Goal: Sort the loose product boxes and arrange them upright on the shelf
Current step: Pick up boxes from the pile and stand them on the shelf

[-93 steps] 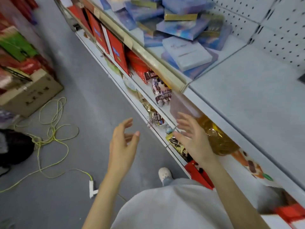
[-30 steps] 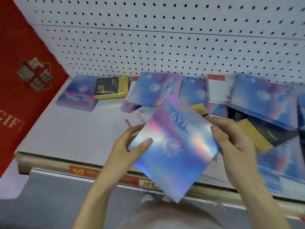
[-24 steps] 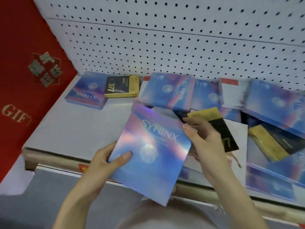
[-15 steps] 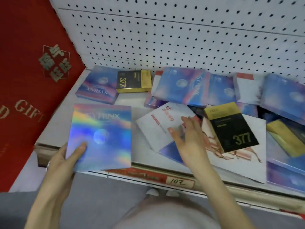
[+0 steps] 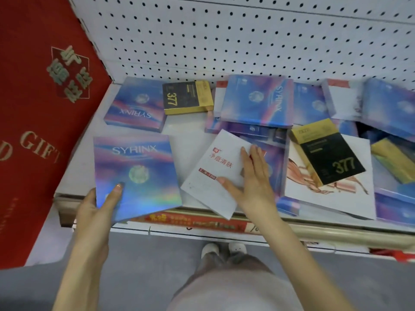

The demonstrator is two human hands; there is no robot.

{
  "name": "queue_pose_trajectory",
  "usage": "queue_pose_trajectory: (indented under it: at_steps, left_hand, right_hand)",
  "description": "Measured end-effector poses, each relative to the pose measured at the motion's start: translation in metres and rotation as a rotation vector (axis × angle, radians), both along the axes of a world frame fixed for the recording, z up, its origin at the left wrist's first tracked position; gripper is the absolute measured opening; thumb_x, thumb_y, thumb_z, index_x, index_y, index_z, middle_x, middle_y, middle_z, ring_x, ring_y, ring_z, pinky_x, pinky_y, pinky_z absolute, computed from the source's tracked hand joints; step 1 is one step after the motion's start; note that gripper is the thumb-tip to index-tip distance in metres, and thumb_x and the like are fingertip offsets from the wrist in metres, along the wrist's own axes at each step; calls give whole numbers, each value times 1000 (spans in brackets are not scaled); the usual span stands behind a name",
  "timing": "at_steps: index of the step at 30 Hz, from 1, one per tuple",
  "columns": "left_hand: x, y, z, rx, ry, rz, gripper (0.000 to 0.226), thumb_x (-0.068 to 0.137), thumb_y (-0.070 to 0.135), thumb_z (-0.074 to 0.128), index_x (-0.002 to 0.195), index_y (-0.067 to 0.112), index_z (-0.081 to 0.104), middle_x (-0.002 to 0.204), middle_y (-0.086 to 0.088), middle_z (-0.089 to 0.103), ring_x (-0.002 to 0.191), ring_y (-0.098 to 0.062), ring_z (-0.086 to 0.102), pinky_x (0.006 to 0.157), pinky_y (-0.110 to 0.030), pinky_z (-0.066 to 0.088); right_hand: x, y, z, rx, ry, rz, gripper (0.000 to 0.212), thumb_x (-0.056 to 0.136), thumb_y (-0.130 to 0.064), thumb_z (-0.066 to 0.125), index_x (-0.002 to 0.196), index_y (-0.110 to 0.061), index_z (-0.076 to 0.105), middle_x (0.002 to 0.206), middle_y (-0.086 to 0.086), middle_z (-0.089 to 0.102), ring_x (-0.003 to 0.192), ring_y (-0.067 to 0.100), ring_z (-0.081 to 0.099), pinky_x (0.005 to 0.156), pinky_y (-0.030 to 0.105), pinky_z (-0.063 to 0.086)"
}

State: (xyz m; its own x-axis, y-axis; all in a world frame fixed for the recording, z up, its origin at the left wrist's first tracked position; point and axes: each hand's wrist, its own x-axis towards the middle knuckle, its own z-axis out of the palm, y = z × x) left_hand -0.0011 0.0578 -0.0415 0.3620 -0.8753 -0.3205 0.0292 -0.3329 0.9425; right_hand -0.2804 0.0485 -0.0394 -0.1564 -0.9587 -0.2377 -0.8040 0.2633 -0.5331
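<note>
Red gift bag (image 5: 40, 108) stands at left, pegboard (image 5: 247, 37) at the back. Shelf (image 5: 188, 135) holds a jumble of boxes, all lying flat. Holographic SYRINX box (image 5: 134, 173) lies near-left, its near edge over the shelf lip. Just right of it is a white box w/ red print (image 5: 215, 173), skewed. Black-gold 377 box (image 5: 325, 156) lies further right. L hand (image 5: 98, 207) grips the SYRINX box's near-left corner, thumb on top. R hand (image 5: 253, 178) rests flat on the white box, fingers straight.

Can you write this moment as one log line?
left hand: holds SYRINX box at shelf front | right hand: flat on white box | upright boxes: none seen
</note>
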Motion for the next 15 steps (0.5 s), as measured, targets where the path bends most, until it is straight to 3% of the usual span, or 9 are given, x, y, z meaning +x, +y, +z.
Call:
queue_pose_trajectory:
  at_steps: [3,5,8,11,13,15]
  left_hand:
    - [5,-4,1,-19,-18,-24,23,93,16,58,116,13,61,116,-10,67,104,-24,64,91,-35,52]
    - [6,-5,1,-43,-40,-44,21,93,16,59,114,14,61,109,-6,68,100,-22,64,93,-37,50]
    - [2,-10,2,-72,-98,-75,17,93,15,59,110,14,60,104,-2,67,95,-17,63,88,-30,48]
    - [3,-17,1,-68,-110,-111,17,93,16,59,110,14,60,105,-3,67,96,-17,63,88,-30,46]
    - [6,-19,-1,-63,-116,-138,17,93,17,60,110,14,61,106,-2,67,98,-18,63,90,-32,47]
    - [9,-20,-2,-64,-142,-161,19,92,21,61,110,15,61,107,-2,67,102,-20,62,95,-35,46]
  right_hand:
    - [7,14,-2,-220,-109,-261,101,80,-51,69,153,-18,7,162,0,4,148,15,-1,118,37,10]
    - [9,24,-4,-227,-151,-409,100,77,-50,72,152,-12,17,160,6,15,147,19,7,117,38,15]
    - [14,29,-12,-159,-130,-409,84,79,-49,70,146,-11,34,158,7,21,145,21,10,118,41,16]
    - [20,20,-13,-221,-228,-439,66,83,-40,70,139,-14,45,151,5,32,140,21,20,115,39,21]
    - [25,15,-9,-269,-352,-457,57,85,-27,71,136,-20,46,138,2,48,132,21,37,108,36,34]
    - [32,13,1,-307,-569,-452,55,87,-14,68,133,-28,41,115,-3,60,114,19,56,91,27,52]
